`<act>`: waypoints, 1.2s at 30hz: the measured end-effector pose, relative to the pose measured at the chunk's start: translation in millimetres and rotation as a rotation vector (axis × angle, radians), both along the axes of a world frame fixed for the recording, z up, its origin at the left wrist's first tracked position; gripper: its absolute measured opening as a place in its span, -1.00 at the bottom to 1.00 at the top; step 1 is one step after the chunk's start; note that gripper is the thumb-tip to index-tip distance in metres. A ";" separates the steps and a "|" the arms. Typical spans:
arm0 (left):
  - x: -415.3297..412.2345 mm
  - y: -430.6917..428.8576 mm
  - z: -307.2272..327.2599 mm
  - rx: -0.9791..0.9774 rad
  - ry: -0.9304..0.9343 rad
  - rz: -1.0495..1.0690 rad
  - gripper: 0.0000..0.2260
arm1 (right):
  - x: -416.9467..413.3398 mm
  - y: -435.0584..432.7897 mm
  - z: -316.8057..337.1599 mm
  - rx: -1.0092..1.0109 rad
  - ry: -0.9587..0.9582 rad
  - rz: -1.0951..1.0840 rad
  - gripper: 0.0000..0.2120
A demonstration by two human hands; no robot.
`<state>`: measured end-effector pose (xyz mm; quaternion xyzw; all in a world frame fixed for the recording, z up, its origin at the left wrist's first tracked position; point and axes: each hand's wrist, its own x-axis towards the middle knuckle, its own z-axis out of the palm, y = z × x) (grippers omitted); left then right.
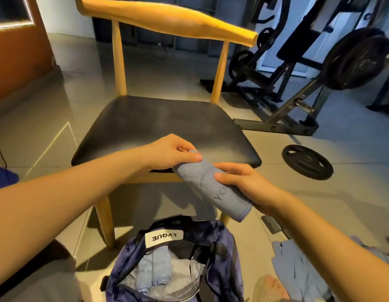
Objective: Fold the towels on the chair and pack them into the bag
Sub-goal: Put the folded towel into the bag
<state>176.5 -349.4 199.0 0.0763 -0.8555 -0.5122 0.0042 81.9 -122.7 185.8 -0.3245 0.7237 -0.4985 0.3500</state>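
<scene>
Closest in, an open purple bag [222, 264] stands on the tiled floor, its white label [164, 237] turned toward the chair, and pale blue folded towels [158, 264] stand side by side inside it. Just to the right of the bag, more blue towels [298, 264] lie loose and crumpled on the floor. Above the bag's mouth, both hands hold a rolled blue towel [211, 186] that slants down to the right in front of the seat's front edge. The left hand [171, 153] pinches the roll's upper end between thumb and fingertips, while the right hand [239, 182] grips its lower half, thumb on top and fingers curled underneath. Behind them is the chair [167, 123], with a black seat and a wooden back and legs. Farther right, a black weight plate [307, 162] lies flat on the floor, and a weight bench [298, 73] with loaded plates stands beyond it.
</scene>
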 end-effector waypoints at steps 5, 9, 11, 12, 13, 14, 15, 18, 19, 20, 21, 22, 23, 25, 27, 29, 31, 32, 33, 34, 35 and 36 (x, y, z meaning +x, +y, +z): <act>-3.0 26.8 -45.7 -0.009 -0.171 -0.141 -0.81 | 24.1 36.8 -32.8 0.163 0.000 -0.103 -0.75; -2.8 46.5 -77.7 -0.018 -0.235 -0.169 -0.82 | 43.7 56.3 -58.0 0.199 -0.172 -0.177 -0.79; -1.2 48.9 -98.4 -0.020 -0.294 -0.200 -0.80 | 53.3 61.3 -74.3 0.219 -0.240 -0.203 -0.77; -0.4 47.9 -108.7 -0.001 -0.334 -0.219 -0.80 | 56.5 62.3 -85.5 0.231 -0.246 -0.207 -0.76; -1.2 44.9 -119.7 0.031 -0.378 -0.239 -0.81 | 59.4 62.5 -98.0 0.248 -0.240 -0.217 -0.74; -2.6 42.0 -130.6 0.069 -0.422 -0.248 -0.81 | 62.1 62.4 -112.1 0.266 -0.231 -0.231 -0.74; -5.0 38.0 -141.0 0.087 -0.454 -0.238 -0.82 | 64.5 61.5 -127.5 0.292 -0.216 -0.247 -0.75; -14.8 20.7 -176.4 -0.171 -0.441 -0.228 -0.77 | 71.3 53.7 -179.1 0.418 -0.168 -0.279 -0.79; -17.3 14.8 -189.6 -0.377 -0.414 -0.264 -0.76 | 72.6 50.1 -198.5 0.457 -0.162 -0.288 -0.80; -18.7 11.0 -202.3 -0.590 -0.382 -0.302 -0.73 | 75.1 44.9 -215.9 0.488 -0.167 -0.306 -0.81; -19.6 7.7 -216.6 -0.766 -0.360 -0.339 -0.70 | 78.2 38.9 -231.3 0.509 -0.170 -0.336 -0.79; -21.1 6.0 -231.5 -0.906 -0.346 -0.379 -0.66 | 80.2 31.7 -247.1 0.510 -0.186 -0.373 -0.75; -23.0 5.6 -246.2 -1.025 -0.331 -0.419 -0.62 | 81.8 24.3 -260.5 0.511 -0.203 -0.401 -0.74; -25.3 4.8 -268.2 -1.183 -0.281 -0.486 -0.58 | 84.9 5.4 -280.0 0.527 -0.230 -0.438 -0.89; -27.1 2.1 -279.3 -1.209 -0.188 -0.481 -0.66 | 84.0 -12.8 -298.1 0.545 -0.215 -0.487 -0.74; -30.0 -3.9 -283.9 -1.141 -0.132 -0.393 -0.72 | 82.4 -29.9 -308.4 0.558 -0.181 -0.513 -0.73; -35.8 -10.5 -282.3 -1.024 -0.117 -0.275 -0.76 | 82.4 -46.7 -319.3 0.534 -0.188 -0.521 -0.79; -39.4 -13.2 -280.7 -0.975 -0.101 -0.231 -0.78 | 81.6 -53.6 -325.0 0.519 -0.187 -0.538 -0.72; -42.4 -15.6 -279.7 -0.930 -0.082 -0.201 -0.79 | 80.0 -61.0 -330.2 0.503 -0.183 -0.556 -0.65; -45.8 -17.3 -279.1 -0.884 -0.063 -0.186 -0.80 | 78.6 -69.2 -335.7 0.480 -0.172 -0.582 -0.60; -49.3 -18.2 -278.8 -0.847 -0.040 -0.183 -0.81 | 76.2 -76.7 -341.2 0.457 -0.163 -0.609 -0.56; -51.5 -18.4 -278.2 -0.822 -0.023 -0.193 -0.81 | 74.4 -82.2 -347.0 0.439 -0.155 -0.628 -0.54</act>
